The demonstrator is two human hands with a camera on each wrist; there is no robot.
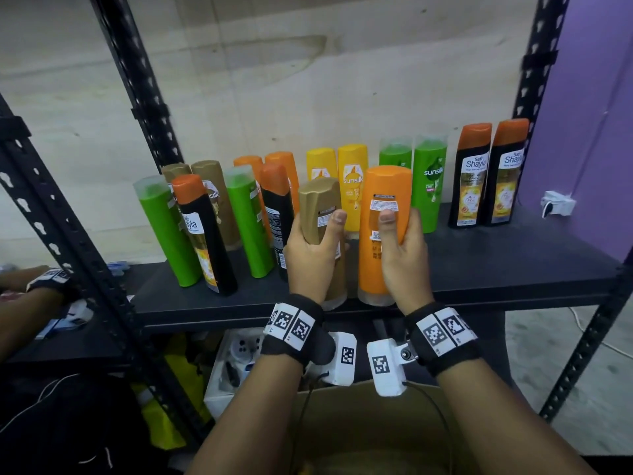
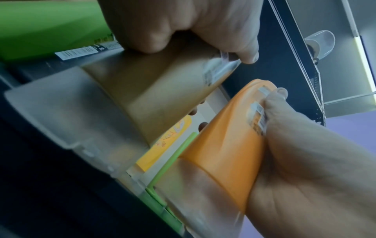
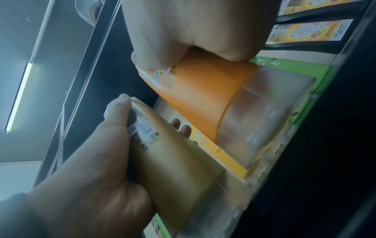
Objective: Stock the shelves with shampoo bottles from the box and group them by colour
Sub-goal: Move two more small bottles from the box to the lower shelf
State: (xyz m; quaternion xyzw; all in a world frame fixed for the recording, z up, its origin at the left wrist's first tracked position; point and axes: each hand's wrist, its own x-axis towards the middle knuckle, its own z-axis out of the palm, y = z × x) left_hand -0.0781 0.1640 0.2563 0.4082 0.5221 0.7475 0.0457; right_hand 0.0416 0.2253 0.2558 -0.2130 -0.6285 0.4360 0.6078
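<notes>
Cardboard box (image 1: pixel 359 433) lowest in frame. Left hand (image 1: pixel 310 255) grips gold-brown plastic shampoo bottle (image 1: pixel 320 214), right hand (image 1: pixel 404 258) grips orange plastic shampoo bottle (image 1: pixel 385 207) — both upright at black shelf (image 1: pixel 513 262) front edge; gold group far left, orange group behind-left.

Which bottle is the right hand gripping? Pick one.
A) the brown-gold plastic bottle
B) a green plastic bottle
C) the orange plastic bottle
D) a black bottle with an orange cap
C: the right hand wraps the orange plastic bottle; the left hand holds the brown-gold one.
</notes>
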